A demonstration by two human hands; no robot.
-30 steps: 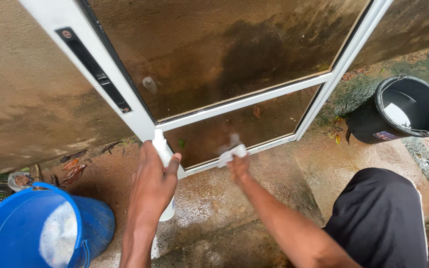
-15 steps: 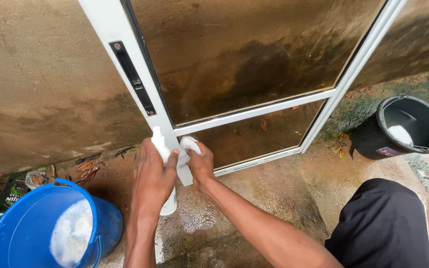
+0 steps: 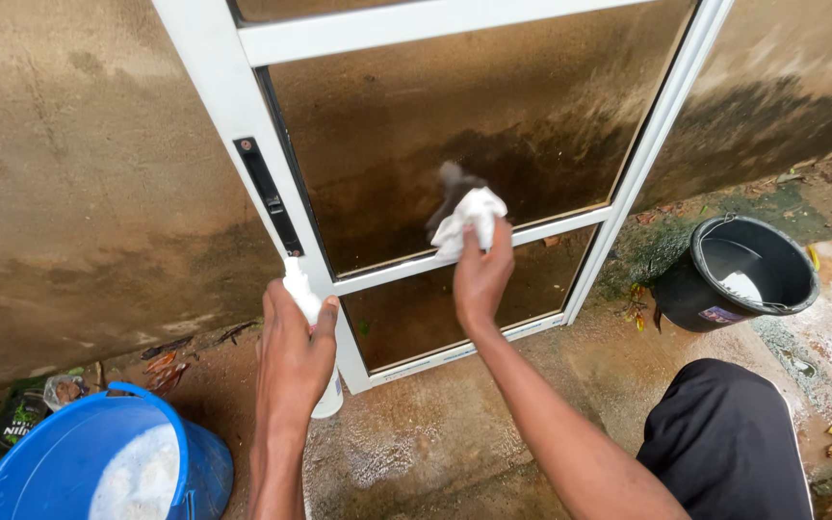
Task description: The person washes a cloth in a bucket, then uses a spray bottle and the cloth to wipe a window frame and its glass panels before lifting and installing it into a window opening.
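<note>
Right hand [image 3: 481,279] clenched on a white cloth [image 3: 469,220] against the door glass [image 3: 493,106]; left hand [image 3: 293,351], at 8 o'clock, grasps a spray bottle [image 3: 308,318]. Wet floor [image 3: 435,453] could cause slipping; the blue bucket [image 3: 79,462] could tip.

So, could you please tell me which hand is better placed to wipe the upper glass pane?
Probably the right hand: it presses the white cloth there, while the left hand grips the spray bottle.

two buckets [image 3: 98,462] [image 3: 739,274], one spray bottle [image 3: 325,395], one cloth [image 3: 469,221], two hands [image 3: 293,356] [image 3: 481,279].
</note>
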